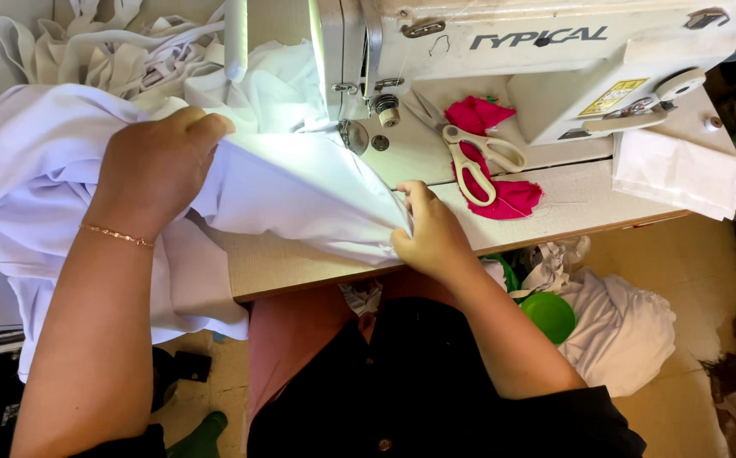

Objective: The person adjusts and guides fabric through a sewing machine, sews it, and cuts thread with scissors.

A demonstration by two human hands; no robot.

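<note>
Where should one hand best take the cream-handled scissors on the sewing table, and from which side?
Probably at the handle loops of the scissors, coming from the near table edge. The loops point toward the person and lie free on the pink cloth, while the blades point under the sewing machine.

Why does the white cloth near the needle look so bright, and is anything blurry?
In the head view, a lamp on the sewing machine washes out the white cloth beneath it; the left hand and right hand stay sharp; the floor at the right edge is dim.
</note>
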